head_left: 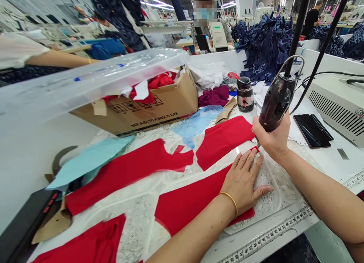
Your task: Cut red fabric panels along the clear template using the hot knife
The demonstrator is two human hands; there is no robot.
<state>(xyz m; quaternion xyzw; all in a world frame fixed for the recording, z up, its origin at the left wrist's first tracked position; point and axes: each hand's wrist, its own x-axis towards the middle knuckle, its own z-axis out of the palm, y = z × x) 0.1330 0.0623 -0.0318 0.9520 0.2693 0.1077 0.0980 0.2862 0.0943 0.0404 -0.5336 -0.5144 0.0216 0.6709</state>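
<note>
My left hand [243, 183], with a gold bangle at the wrist, lies flat with spread fingers on a red fabric piece [187, 206]. A clear plastic template [265, 183] covers part of that cloth. My right hand [271, 138] grips a black handheld electric fabric cutter [277, 100], whose small blade tip [258, 143] points down near the fingertips of my left hand. Just beyond the blade lies another red fabric piece [223, 141]. A long red cut piece [127, 176] stretches to the left, beside a pale blue fabric scrap [91, 160].
A cardboard box [159, 104] holding red cloth stands beyond the work, partly under a clear plastic bin [85, 81]. Nearby are a black flask [245, 94], a phone [312, 130], a white machine [338, 107] and a table-edge measuring tape [273, 232]. A co-worker's arm [57, 58] shows at left.
</note>
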